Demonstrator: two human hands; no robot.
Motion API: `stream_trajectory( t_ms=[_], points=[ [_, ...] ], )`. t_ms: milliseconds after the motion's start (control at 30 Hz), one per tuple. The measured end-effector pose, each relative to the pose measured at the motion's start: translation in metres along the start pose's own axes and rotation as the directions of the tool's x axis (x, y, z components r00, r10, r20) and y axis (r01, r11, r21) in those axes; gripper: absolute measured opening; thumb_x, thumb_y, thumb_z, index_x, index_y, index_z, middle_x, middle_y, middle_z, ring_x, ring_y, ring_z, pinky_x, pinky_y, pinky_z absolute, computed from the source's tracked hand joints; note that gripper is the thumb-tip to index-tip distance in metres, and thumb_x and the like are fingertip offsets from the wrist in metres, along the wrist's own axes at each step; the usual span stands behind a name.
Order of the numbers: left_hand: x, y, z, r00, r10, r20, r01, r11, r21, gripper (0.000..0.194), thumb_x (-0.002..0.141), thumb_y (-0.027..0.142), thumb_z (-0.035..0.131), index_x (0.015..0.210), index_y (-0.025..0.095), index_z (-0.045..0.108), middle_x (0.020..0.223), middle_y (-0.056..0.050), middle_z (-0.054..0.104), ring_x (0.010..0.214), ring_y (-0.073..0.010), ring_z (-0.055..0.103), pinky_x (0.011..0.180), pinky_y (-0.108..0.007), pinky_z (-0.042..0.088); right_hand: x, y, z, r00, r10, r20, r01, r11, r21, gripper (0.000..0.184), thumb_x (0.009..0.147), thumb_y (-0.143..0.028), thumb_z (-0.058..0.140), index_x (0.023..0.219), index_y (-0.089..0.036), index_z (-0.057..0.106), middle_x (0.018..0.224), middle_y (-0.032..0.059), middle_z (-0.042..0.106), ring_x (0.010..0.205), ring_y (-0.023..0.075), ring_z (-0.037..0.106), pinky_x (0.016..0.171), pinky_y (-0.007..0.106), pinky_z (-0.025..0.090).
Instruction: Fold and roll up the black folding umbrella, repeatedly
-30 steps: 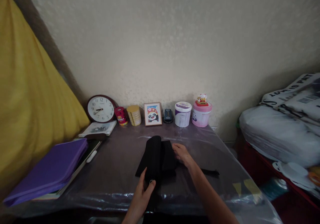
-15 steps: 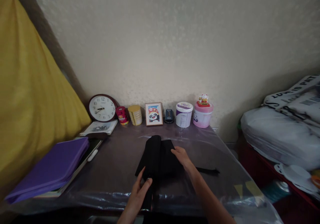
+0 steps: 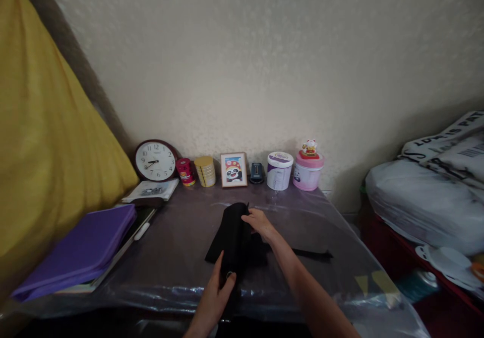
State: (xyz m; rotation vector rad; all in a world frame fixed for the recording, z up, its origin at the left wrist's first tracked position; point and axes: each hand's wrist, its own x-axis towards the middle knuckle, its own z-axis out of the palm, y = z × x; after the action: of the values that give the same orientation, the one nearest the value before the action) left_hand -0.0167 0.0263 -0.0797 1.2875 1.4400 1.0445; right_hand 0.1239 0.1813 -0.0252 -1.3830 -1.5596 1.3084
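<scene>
A black cloth with straps point(image 3: 230, 232) lies part-folded near the front of the table, its kind not plain. My left hand point(image 3: 219, 287) holds its near end, thumb on top beside a small metal ring point(image 3: 229, 274); part of the fingers is hidden under the cloth. With thumb and fingers pinched, my right hand point(image 3: 259, 222) grips the upper right edge of the folded part and lifts it. A thin black strap point(image 3: 312, 254) stretches out to the right past my right forearm. Below my left hand, a dark strip of the cloth runs toward the table's near edge.
Along the wall stand a clock point(image 3: 156, 160), a red can point(image 3: 185, 172), a yellow-lidded tub point(image 3: 205, 171), a framed panda picture point(image 3: 233, 170) and white point(image 3: 280, 172) and pink point(image 3: 308, 173) tubs. Purple folders point(image 3: 79, 250) lie at left. Plastic film covers the table point(image 3: 177, 232).
My right hand has moved left and slightly up, folding the right side of the black cloth over toward the middle. My left hand has shifted slightly right.
</scene>
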Motion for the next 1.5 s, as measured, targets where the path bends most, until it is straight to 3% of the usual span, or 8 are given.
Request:
stream_trajectory(
  t_ms=[267, 500, 733, 833, 967, 1200, 1367, 1500],
  points=[
    [-0.003, 0.001, 0.004, 0.998, -0.05, 0.039, 0.043, 0.989, 0.144, 0.074, 0.082, 0.042, 0.042, 0.14, 0.012, 0.007, 0.132, -0.012, 0.045, 0.12, -0.0184, 0.045, 0.1, -0.031, 0.034, 0.014, 0.003, 0.027, 0.999, 0.032, 0.034, -0.025, 0.978, -0.205, 0.035, 0.075, -0.021, 0.052, 0.109, -0.013, 0.047, 0.057, -0.0051, 0.056, 0.038, 0.008, 0.05, 0.039, 0.019, 0.039],
    [-0.005, 0.006, 0.007, 0.998, -0.065, 0.018, 0.06, 0.975, 0.214, 0.074, 0.081, 0.039, 0.046, 0.14, 0.012, 0.01, 0.114, -0.011, 0.061, 0.105, -0.0204, 0.057, 0.092, -0.032, 0.04, 0.012, 0.002, 0.042, 1.0, -0.024, -0.013, 0.014, 0.867, -0.499, 0.027, 0.075, -0.019, 0.048, 0.101, -0.012, 0.05, 0.067, 0.0044, 0.066, 0.05, 0.0145, 0.06, 0.051, 0.024, 0.043],
    [-0.009, 0.013, 0.013, 0.994, -0.109, -0.014, 0.108, 0.95, 0.292, 0.074, 0.084, 0.032, 0.041, 0.14, 0.012, -0.004, 0.11, -0.012, 0.063, 0.091, -0.0172, 0.064, 0.083, -0.026, 0.043, -0.003, -0.013, 0.057, 0.995, -0.091, -0.04, 0.033, 0.687, -0.726, 0.028, 0.077, -0.018, 0.046, 0.102, -0.009, 0.052, 0.095, 0.0188, 0.065, 0.091, 0.0276, 0.062, 0.071, 0.033, 0.045],
    [-0.012, 0.018, 0.015, 0.995, -0.096, -0.019, 0.097, 0.945, 0.312, 0.076, 0.085, 0.03, 0.038, 0.138, 0.012, -0.014, 0.104, -0.01, 0.065, 0.083, -0.0157, 0.065, 0.074, -0.023, 0.044, -0.005, -0.014, 0.061, 0.994, -0.11, -0.012, 0.061, 0.635, -0.77, 0.03, 0.078, -0.018, 0.045, 0.106, -0.008, 0.051, 0.095, 0.0192, 0.066, 0.092, 0.0286, 0.062, 0.072, 0.035, 0.045],
    [-0.012, 0.02, 0.017, 0.998, -0.054, 0.023, 0.041, 0.92, 0.39, 0.071, 0.086, 0.027, 0.036, 0.139, 0.013, -0.01, 0.093, -0.007, 0.068, 0.075, -0.0149, 0.065, 0.068, -0.021, 0.043, -0.008, -0.015, 0.063, 0.99, -0.137, 0.022, 0.1, 0.591, -0.801, 0.033, 0.08, -0.018, 0.044, 0.11, -0.007, 0.05, 0.095, 0.0192, 0.066, 0.091, 0.0278, 0.063, 0.071, 0.035, 0.046],
    [-0.007, 0.015, 0.016, 0.994, -0.083, 0.07, 0.049, 0.917, 0.395, 0.067, 0.084, 0.028, 0.038, 0.141, 0.016, 0.004, 0.1, -0.007, 0.067, 0.089, -0.0166, 0.064, 0.085, -0.025, 0.04, -0.012, -0.016, 0.065, 0.976, -0.199, 0.083, 0.184, 0.571, -0.8, 0.034, 0.081, -0.019, 0.045, 0.112, -0.006, 0.051, 0.092, 0.0204, 0.066, 0.088, 0.0296, 0.063, 0.07, 0.037, 0.047],
    [-0.007, 0.016, 0.015, 0.994, -0.097, 0.051, 0.069, 0.914, 0.399, 0.068, 0.084, 0.027, 0.038, 0.14, 0.011, 0.003, 0.105, -0.009, 0.066, 0.101, -0.0167, 0.059, 0.09, -0.024, 0.038, -0.028, -0.012, 0.054, 0.931, -0.312, 0.191, 0.349, 0.605, -0.716, 0.03, 0.086, -0.028, 0.045, 0.113, -0.021, 0.053, 0.093, 0.0059, 0.068, 0.09, 0.0192, 0.063, 0.075, 0.028, 0.046],
    [-0.006, 0.015, 0.015, 0.994, -0.106, 0.021, 0.089, 0.915, 0.393, 0.069, 0.084, 0.026, 0.037, 0.14, 0.008, 0.001, 0.112, -0.013, 0.062, 0.106, -0.0179, 0.057, 0.091, -0.024, 0.038, -0.054, 0.01, 0.041, 0.797, -0.589, 0.132, 0.563, 0.646, -0.516, 0.023, 0.089, -0.021, 0.04, 0.098, -0.024, 0.06, 0.094, 0.0004, 0.066, 0.09, 0.0123, 0.059, 0.087, 0.027, 0.041]
  ],
)
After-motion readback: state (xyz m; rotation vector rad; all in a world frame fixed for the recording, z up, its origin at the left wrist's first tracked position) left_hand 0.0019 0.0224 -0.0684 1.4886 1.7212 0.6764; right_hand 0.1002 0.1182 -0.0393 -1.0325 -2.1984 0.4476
